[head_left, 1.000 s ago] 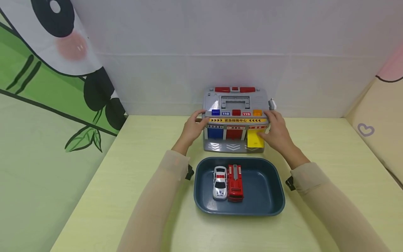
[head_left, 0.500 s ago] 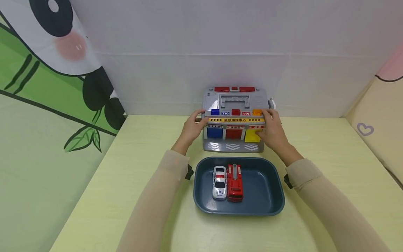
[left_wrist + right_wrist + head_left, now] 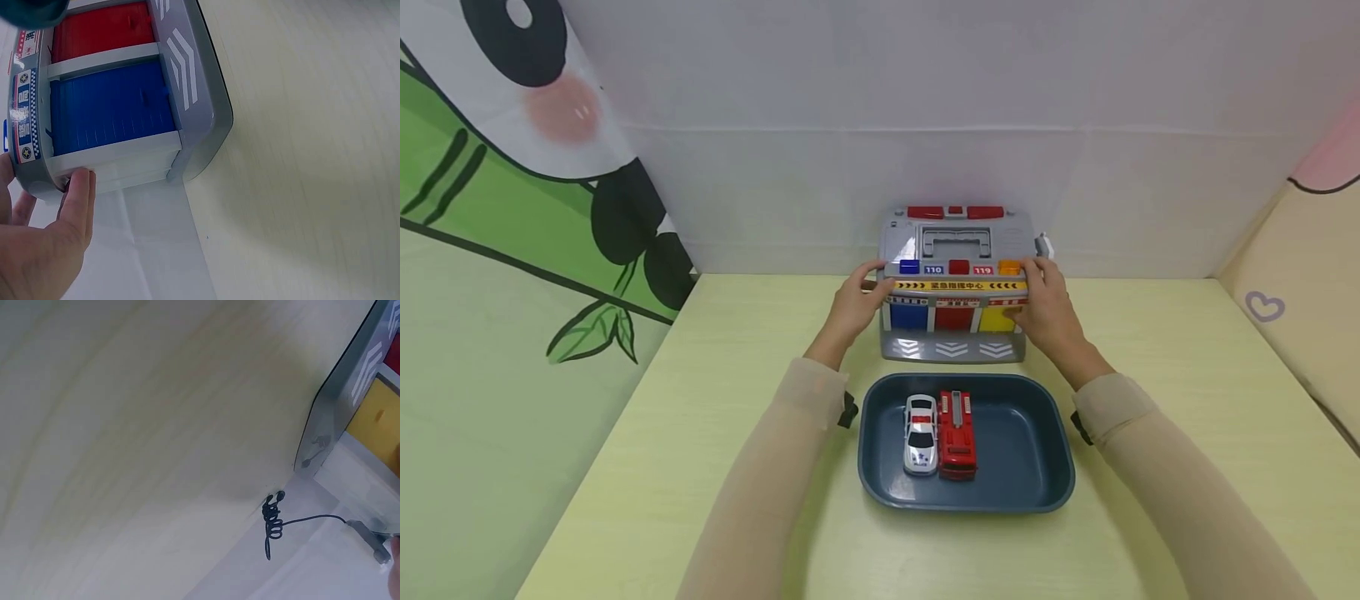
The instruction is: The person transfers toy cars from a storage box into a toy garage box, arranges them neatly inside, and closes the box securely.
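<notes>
A grey toy garage (image 3: 917, 346) stands at the back of the table, with a blue door (image 3: 112, 106), a red door (image 3: 953, 318) and a yellow door (image 3: 995, 319), all upright in their bays. My left hand (image 3: 850, 307) grips the garage's left front corner, fingertips on the white side wall in the left wrist view. On the right, my right hand (image 3: 1047, 308) holds the other front corner, fingers over the roof edge and thumb at the yellow door. Only a sliver of that hand shows in the right wrist view.
In front of the garage lies a dark blue tray (image 3: 1030, 500) holding a white police car (image 3: 921, 437) and a red fire truck (image 3: 957, 437). A coiled black cord (image 3: 273, 519) runs to a grey handset (image 3: 369, 542) by the garage's right side. A white backdrop (image 3: 775, 200) rises close behind.
The yellow door, first lowered as a ramp, has swung up flush with its bay. My right hand has shifted slightly left with it; my left hand has stayed at the left corner.
</notes>
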The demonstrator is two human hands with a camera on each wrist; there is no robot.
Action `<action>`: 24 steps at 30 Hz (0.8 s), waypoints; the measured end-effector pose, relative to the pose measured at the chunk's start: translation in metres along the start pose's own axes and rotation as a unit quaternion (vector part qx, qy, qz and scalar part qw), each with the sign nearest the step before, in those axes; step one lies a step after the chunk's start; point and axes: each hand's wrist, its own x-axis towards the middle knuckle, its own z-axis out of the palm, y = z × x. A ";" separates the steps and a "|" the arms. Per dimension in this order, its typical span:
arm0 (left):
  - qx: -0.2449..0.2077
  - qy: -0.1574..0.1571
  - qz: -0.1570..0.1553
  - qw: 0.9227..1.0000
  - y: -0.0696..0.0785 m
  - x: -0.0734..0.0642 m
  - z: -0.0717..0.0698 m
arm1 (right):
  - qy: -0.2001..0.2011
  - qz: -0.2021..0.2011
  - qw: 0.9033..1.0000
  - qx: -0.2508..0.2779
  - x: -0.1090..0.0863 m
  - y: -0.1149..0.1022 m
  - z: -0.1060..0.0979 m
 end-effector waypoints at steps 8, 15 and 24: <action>-0.003 -0.001 0.000 1.000 -0.002 -0.002 0.000 | 0.010 -0.004 1.000 -0.003 -0.002 -0.001 0.002; -0.003 -0.005 0.006 1.000 -0.001 -0.002 0.001 | -0.003 0.009 1.000 0.000 -0.004 -0.001 -0.001; 0.004 0.000 0.005 1.000 -0.001 -0.001 0.000 | -0.026 0.010 1.000 -0.003 0.000 -0.012 -0.009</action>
